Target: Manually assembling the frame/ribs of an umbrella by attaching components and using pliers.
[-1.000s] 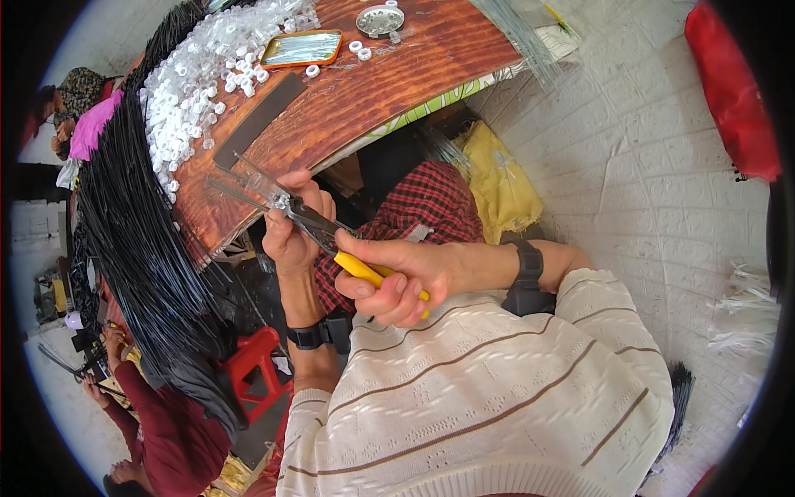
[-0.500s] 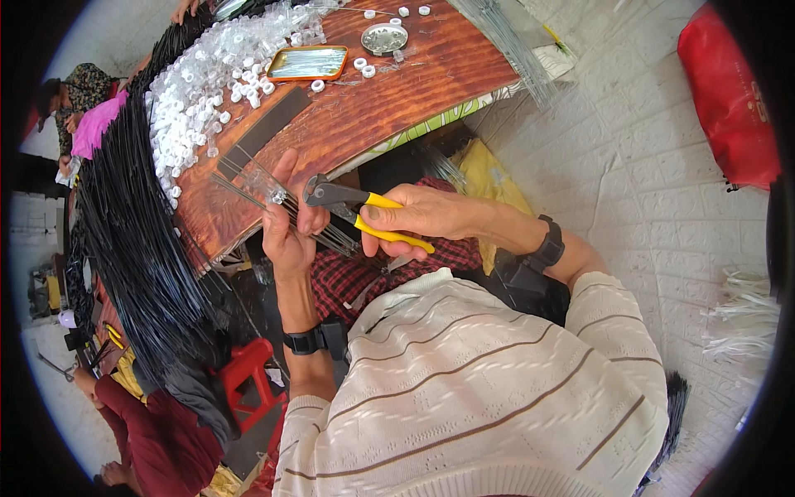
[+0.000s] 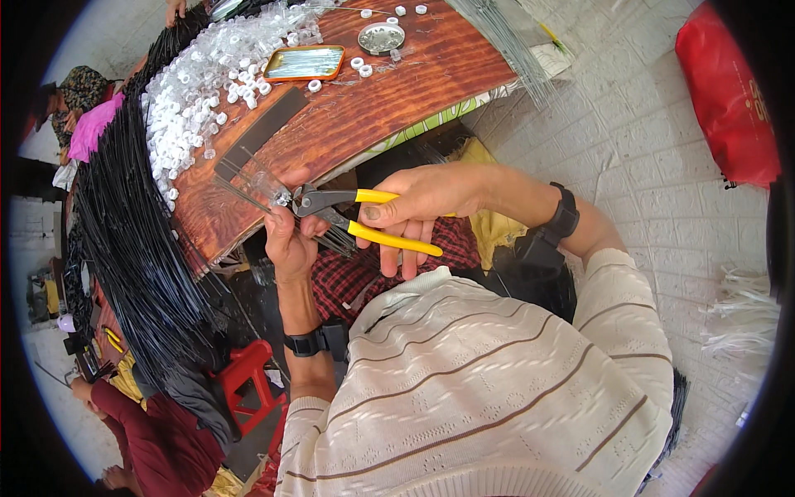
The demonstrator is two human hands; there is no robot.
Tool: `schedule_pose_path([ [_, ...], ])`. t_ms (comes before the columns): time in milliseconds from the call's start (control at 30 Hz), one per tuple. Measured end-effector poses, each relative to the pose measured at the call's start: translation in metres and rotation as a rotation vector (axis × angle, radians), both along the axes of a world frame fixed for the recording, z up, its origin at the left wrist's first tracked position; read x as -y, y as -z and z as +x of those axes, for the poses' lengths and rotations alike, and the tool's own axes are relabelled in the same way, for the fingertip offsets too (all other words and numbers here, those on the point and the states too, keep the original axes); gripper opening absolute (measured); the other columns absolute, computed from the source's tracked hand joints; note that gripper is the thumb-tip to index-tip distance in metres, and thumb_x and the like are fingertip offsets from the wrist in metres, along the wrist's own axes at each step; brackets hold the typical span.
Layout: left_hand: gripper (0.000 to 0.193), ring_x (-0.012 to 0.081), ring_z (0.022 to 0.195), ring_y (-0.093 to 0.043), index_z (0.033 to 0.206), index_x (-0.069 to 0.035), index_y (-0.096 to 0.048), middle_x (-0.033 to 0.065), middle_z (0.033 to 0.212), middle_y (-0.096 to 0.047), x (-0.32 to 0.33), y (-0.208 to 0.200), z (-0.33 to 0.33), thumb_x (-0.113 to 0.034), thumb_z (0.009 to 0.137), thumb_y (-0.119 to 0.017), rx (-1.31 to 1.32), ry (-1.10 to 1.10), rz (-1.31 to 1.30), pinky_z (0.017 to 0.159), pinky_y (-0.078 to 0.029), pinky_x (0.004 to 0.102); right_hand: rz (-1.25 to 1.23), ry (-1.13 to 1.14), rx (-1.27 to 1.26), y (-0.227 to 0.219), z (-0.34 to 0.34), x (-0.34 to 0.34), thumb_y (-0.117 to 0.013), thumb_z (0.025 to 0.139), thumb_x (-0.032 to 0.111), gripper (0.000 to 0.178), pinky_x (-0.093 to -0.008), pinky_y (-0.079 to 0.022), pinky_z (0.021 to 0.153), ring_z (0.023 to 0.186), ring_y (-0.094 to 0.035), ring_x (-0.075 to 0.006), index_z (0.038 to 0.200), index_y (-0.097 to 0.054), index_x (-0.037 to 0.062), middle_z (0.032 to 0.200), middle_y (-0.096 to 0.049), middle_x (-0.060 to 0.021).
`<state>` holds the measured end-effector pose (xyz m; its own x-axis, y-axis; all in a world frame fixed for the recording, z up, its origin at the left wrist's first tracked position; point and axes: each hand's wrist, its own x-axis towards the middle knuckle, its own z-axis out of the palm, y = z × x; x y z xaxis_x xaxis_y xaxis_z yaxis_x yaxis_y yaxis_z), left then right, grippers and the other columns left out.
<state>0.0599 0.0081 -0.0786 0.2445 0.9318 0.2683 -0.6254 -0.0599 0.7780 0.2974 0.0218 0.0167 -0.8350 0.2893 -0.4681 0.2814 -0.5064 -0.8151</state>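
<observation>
My left hand (image 3: 290, 248) is closed around a bundle of thin metal wires (image 3: 338, 242) with a small clear plastic piece (image 3: 265, 184) at its upper end. In my right hand (image 3: 426, 199) are end-cutting pincers (image 3: 327, 200) with yellow handles, which stand spread apart. The dark jaws are right at the shiny end of the clear piece, beside my left fingers. Whether they touch a wire is too small to tell.
On the wooden table (image 3: 431, 66) lie a pile of clear and white plastic caps (image 3: 186, 108), a dark flat bar (image 3: 261, 132), a tin of pins (image 3: 304, 62) and a round dish (image 3: 381, 38). Long black strands (image 3: 137, 240) hang at the left. A red stool (image 3: 248, 385) stands below; other people sit leftward.
The pincers have moved left to the clear piece, and their handles have spread wider. My right fingers have straightened along the lower handle. My left hand has barely moved.
</observation>
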Motion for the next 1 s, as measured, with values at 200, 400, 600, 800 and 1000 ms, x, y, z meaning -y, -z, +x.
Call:
schedule_pose_path([
  [200,0.052,0.0067,0.054,-0.039,0.127,0.002,-0.049,-0.003,0.063,-0.043,0.003,-0.004,0.005,-0.043,0.101,-0.046,0.015,-0.014,0.023,0.051,-0.034,0.0227,-0.037,-0.058,-0.028,-0.008,0.0,-0.002,-0.043,0.098,0.056,0.059,-0.0348,-0.06,0.063,0.08,-0.072,-0.0316,0.118,-0.051,0.0004,0.097,-0.068,-0.0263],
  [400,0.06,0.0052,0.057,-0.04,0.126,0.006,-0.047,0.0003,0.071,-0.048,0.006,-0.003,0.003,-0.045,0.097,-0.054,0.041,-0.014,-0.021,0.051,-0.036,0.022,-0.049,-0.064,0.005,-0.007,0.0,-0.001,-0.045,0.099,0.05,0.053,-0.0329,-0.06,0.06,0.076,-0.072,-0.0277,0.115,-0.052,0.0005,0.091,-0.069,-0.0216],
  [600,0.059,0.0052,0.055,-0.04,0.124,0.006,-0.048,-0.0007,0.069,-0.046,0.006,-0.001,0.004,-0.046,0.096,-0.054,0.049,-0.037,-0.022,0.05,-0.035,0.0204,-0.02,-0.012,-0.042,0.009,-0.004,0.006,-0.047,0.099,0.048,0.049,-0.0288,-0.058,0.055,0.066,-0.069,-0.0197,0.11,-0.053,0.0006,0.079,-0.065,-0.0121],
  [800,0.06,0.0057,0.052,-0.037,0.122,0.005,-0.05,-0.0015,0.064,-0.044,0.005,0.001,0.002,-0.049,0.096,-0.053,0.032,-0.071,-0.033,0.05,-0.033,0.0218,-0.045,0.038,-0.173,0.043,-0.017,0.01,-0.049,0.098,0.051,0.05,-0.0243,-0.05,0.047,0.054,-0.059,-0.012,0.104,-0.054,0.0023,0.07,-0.057,-0.0044],
  [1000,0.047,0.0061,0.054,-0.038,0.122,-0.001,-0.052,-0.0043,0.063,-0.041,0.002,0.0,-0.001,-0.043,0.101,-0.045,0.069,-0.031,0.035,0.05,-0.032,0.023,-0.042,0.065,-0.287,0.062,-0.03,0.013,-0.048,0.097,0.054,0.052,-0.0232,-0.04,0.044,0.049,-0.05,-0.0098,0.099,-0.053,0.0023,0.063,-0.051,-0.0021],
])
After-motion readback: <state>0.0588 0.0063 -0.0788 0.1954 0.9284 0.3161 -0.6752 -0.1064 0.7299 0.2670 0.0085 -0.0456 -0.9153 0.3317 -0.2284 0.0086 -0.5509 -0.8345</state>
